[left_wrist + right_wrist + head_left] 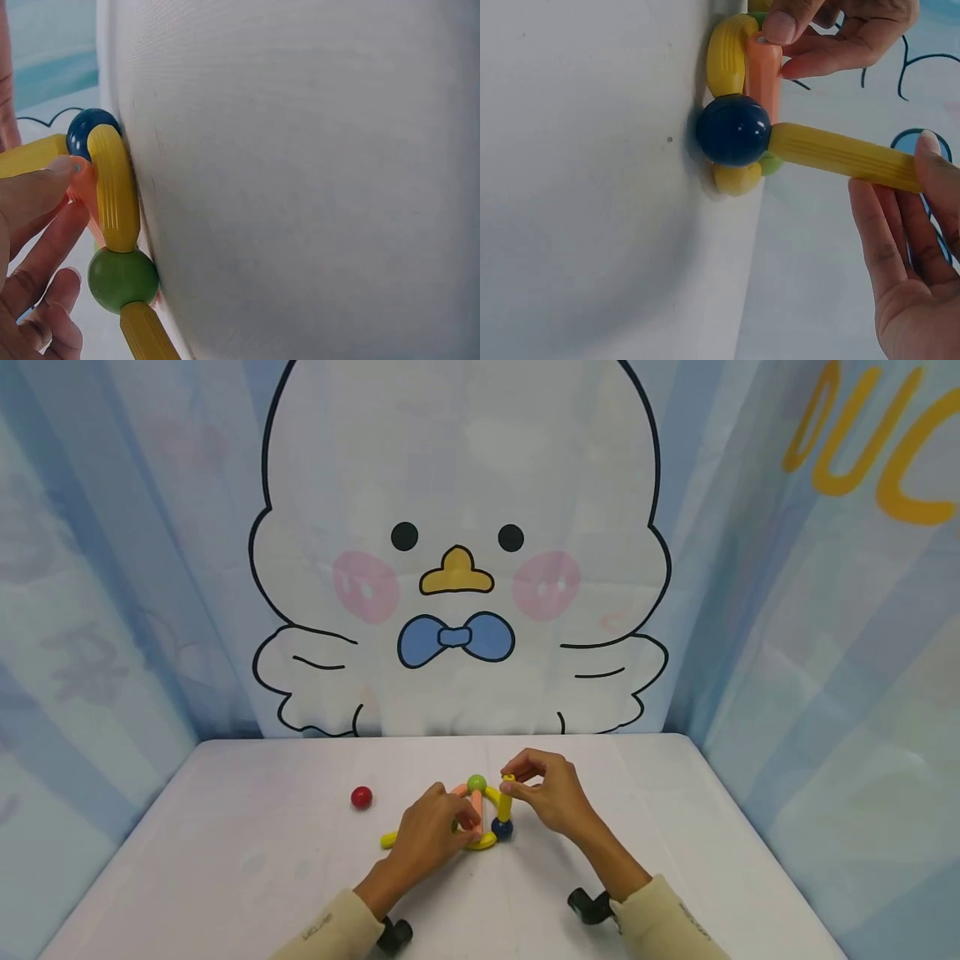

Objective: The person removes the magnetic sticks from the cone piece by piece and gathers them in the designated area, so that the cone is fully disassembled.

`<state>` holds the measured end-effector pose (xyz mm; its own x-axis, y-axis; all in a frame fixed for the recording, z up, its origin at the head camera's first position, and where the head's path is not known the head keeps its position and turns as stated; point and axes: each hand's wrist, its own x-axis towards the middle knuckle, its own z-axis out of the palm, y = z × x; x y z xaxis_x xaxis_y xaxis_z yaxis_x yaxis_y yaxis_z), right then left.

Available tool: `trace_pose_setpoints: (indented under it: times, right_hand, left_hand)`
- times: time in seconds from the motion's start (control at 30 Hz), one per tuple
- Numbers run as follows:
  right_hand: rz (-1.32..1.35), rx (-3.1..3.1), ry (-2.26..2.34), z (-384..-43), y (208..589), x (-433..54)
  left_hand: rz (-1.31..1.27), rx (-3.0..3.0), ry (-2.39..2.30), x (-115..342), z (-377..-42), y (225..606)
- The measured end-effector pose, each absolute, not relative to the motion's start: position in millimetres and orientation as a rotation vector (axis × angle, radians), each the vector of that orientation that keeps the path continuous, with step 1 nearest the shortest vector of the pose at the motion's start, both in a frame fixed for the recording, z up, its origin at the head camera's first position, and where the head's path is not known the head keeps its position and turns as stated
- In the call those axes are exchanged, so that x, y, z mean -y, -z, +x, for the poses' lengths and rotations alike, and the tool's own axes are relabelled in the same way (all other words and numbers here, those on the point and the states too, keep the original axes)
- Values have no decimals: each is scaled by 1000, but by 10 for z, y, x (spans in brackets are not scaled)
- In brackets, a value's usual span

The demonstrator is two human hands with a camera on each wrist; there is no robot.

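Note:
Fingers and thumb of my right hand (551, 789) pinch the upper end of a straight yellow stick (840, 154). Its lower end meets a dark blue ball (731, 129) on the table. My left hand (431, 827) pinches the near end of an orange stick (763, 79), which slants up from a light green ball (476, 783) at the back. Low in front, a curved yellow piece (114, 191) links the blue ball to a darker green ball (122, 279). Another yellow stick (388, 840) sticks out leftward from that green ball, partly hidden behind my left hand.
A loose red ball (362, 797) lies on the white table (262, 877), left of the joined pieces. Black wrist-worn devices (588, 906) show below both forearms. Behind the table hangs a cloth backdrop (457, 693) with a cartoon bird; curtains flank it.

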<state>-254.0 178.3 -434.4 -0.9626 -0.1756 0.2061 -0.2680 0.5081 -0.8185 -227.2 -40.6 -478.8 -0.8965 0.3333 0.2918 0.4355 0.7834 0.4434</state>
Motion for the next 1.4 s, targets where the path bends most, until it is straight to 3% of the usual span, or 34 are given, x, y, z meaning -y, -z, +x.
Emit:
trace_pose_setpoints:
  times: [0.83, 1.07, 1.4]
  right_hand:
    - [259, 2894, -1182, -2444, 4565, -2464]
    - [382, 2956, -1112, -2458, 4643, -2515]
    - [266, 3031, -955, -2459, 4673, -2393]
  left_hand:
    - [-604, 2745, 776, 422, -2249, 4824]
    - [-604, 2736, 781, 425, -2254, 4822]
    - [-594, 2746, 825, 450, -2252, 4813]
